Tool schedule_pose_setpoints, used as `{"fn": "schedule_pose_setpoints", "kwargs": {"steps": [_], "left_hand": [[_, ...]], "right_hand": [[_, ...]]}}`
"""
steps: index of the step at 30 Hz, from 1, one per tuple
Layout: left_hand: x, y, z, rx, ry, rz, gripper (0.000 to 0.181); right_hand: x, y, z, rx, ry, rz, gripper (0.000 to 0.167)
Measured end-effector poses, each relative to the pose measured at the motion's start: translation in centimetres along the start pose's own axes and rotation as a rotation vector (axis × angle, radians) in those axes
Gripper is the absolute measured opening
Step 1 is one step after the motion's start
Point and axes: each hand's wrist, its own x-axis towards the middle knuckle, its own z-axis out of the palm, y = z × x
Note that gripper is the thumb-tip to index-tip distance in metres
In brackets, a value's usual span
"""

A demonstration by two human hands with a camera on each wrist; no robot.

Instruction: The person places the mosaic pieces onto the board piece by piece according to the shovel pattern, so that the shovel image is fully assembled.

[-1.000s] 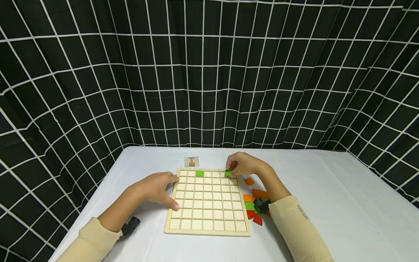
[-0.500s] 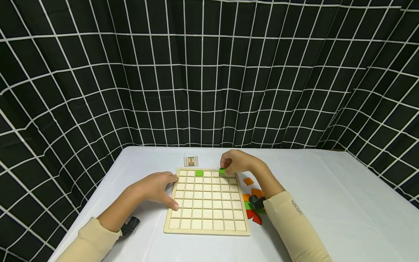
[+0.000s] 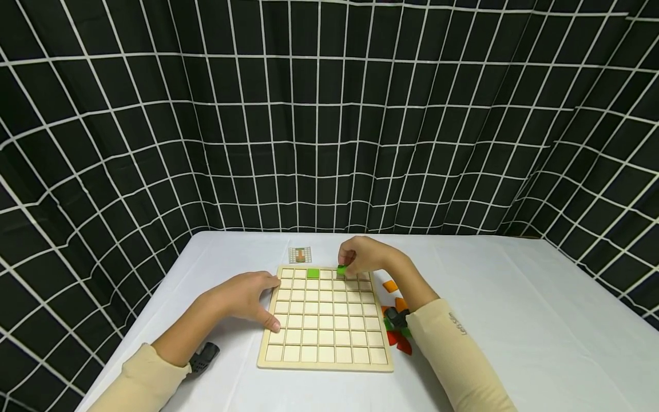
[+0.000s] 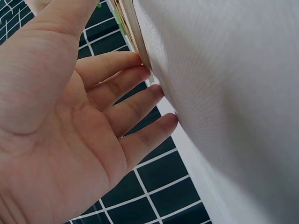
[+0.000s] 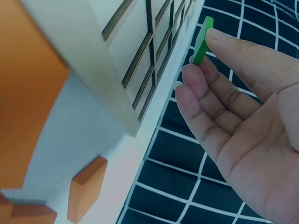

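A pale wooden board (image 3: 326,307) with a grid of square cells lies on the white table. My left hand (image 3: 246,297) rests at its left edge, thumb and fingers spread; in the left wrist view the fingertips of the left hand (image 4: 84,112) touch the side of the board and the cloth. Over the board's far row, my right hand (image 3: 366,254) pinches a green square tile (image 3: 341,269), seen edge-on as a green tile (image 5: 203,41) between thumb and fingers of the right hand (image 5: 247,102). Another green tile (image 3: 313,273) sits in a far-row cell.
A small patterned card (image 3: 300,254) lies beyond the board. To the right of the board are an orange piece (image 3: 390,285), red pieces (image 3: 404,344) and more orange and green ones, partly hidden under the right wrist's black camera (image 3: 396,317). A black gridded curtain (image 3: 329,126) hangs behind the table.
My right hand has moved left along the far row, carrying the pinched green tile from near the right corner toward the middle. My left hand has stayed at the board's left edge.
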Motion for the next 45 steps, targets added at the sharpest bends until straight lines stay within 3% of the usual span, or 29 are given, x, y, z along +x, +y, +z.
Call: {"fn": "schedule_pose_setpoints", "kwargs": {"steps": [6, 19, 37, 45], "left_hand": [[0.0, -0.1, 0.0, -0.004, 0.003, -0.011, 0.079], [0.1, 0.0, -0.2, 0.027, 0.004, 0.034, 0.081], [-0.1, 0.1, -0.2, 0.016, 0.005, 0.023, 0.076], [-0.2, 0.2, -0.2, 0.005, 0.001, 0.003, 0.084]], "right_hand": [[0.4, -0.1, 0.1, 0.009, -0.011, 0.003, 0.018], [1.4, -0.4, 0.8, -0.039, -0.029, -0.022, 0.015], [2.5, -1.7, 1.7, -0.128, -0.043, -0.013, 0.015], [2.8, -2.1, 1.9, -0.146, -0.056, 0.013, 0.016]]}}
